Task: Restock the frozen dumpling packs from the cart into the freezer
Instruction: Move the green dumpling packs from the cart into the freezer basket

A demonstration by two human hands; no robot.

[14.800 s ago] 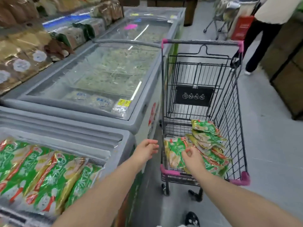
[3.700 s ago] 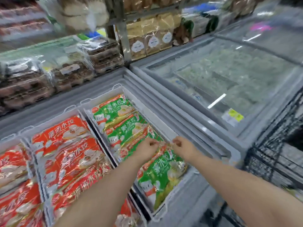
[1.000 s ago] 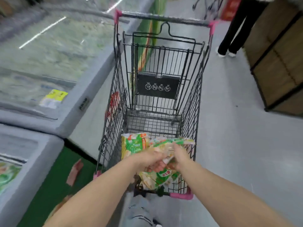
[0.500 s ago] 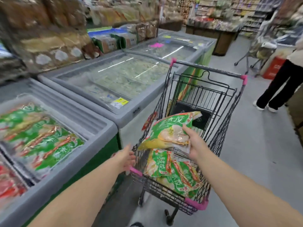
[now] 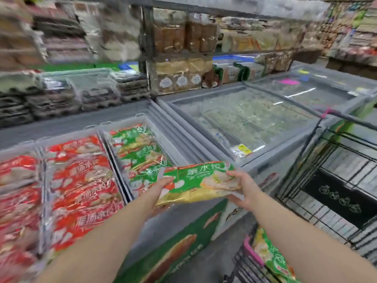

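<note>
A green frozen dumpling pack [image 5: 195,180] hangs flat over the front rim of the open freezer [image 5: 179,217]. My left hand [image 5: 161,190] grips its left end and my right hand [image 5: 242,188] grips its right end. Just beyond the held pack, a white freezer basket [image 5: 140,117] holds a row of green dumpling packs [image 5: 138,152]. More green packs [image 5: 271,256] lie in the wire cart [image 5: 326,201] at the lower right.
Baskets of red dumpling packs [image 5: 79,186] fill the freezer to the left. A closed glass-lidded freezer [image 5: 244,119] stands to the right, with another behind it. Shelves of packaged goods [image 5: 179,58] rise behind the freezers.
My view has swung left from the cart to the open freezer. The green pack, held by my right hand alone over the cart, is now held by both hands at the freezer's rim.
</note>
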